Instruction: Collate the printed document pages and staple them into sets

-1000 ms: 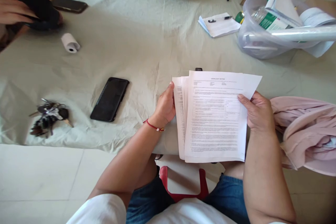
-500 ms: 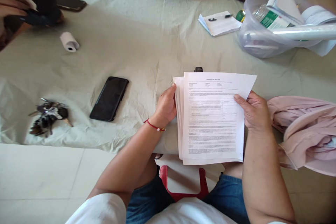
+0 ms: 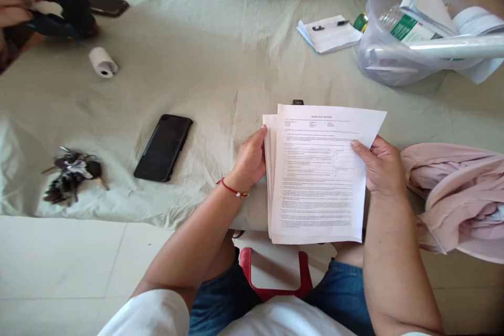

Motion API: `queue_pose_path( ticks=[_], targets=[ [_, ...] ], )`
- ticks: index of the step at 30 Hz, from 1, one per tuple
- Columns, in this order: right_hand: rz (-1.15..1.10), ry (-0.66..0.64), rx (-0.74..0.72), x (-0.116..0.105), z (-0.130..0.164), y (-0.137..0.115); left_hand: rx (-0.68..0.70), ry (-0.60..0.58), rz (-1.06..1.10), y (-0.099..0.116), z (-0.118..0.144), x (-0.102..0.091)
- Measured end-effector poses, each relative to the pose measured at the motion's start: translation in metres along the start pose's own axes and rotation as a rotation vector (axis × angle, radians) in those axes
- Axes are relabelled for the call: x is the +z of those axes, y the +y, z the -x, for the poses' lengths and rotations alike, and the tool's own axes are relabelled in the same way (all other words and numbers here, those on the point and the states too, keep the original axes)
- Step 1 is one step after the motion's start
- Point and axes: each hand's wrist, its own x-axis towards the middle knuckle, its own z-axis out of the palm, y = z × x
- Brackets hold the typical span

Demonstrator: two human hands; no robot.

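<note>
A small stack of printed paper sheets is held up over the table's near edge, its top sheet headed "Overleaf Notes". My left hand grips the stack's left edge, thumb in front and fingers behind. On the opposite side my right hand pinches the upper right edge, its thumb lying on the top sheet and its other fingers hidden behind. The sheets underneath stick out a little at the left. Behind the top edge of the paper, part of a small black object shows.
Left on the cloth-covered table lie a black phone, keys and a paper roll, near another person's hand. At right are a notepad, a plastic tub of papers and pink cloth.
The top sheet has tilted slightly clockwise and risen a little at its upper left corner. Both hands keep their hold on the papers. The other person's hand at far left has shifted slightly.
</note>
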Motion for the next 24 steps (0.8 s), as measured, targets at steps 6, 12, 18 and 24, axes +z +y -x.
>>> queue_pose_path(
  ticks=[6, 12, 18, 24],
  targets=[
    [-0.014, 0.021, 0.019, 0.0021, 0.0006, -0.0004, 0.008, -0.029, 0.0, -0.0005, -0.0001, -0.0018],
    [-0.007, 0.03, 0.01, 0.002, 0.0001, 0.0007, 0.001, -0.056, -0.023, -0.0002, 0.0008, -0.0014],
    [-0.007, 0.027, 0.015, 0.0025, 0.0005, 0.0011, 0.002, -0.051, -0.02, -0.0015, 0.0005, -0.0025],
    [0.0, 0.026, 0.01, 0.0028, 0.0009, 0.0023, -0.015, -0.075, -0.016, -0.0008, 0.001, -0.0019]
  ],
)
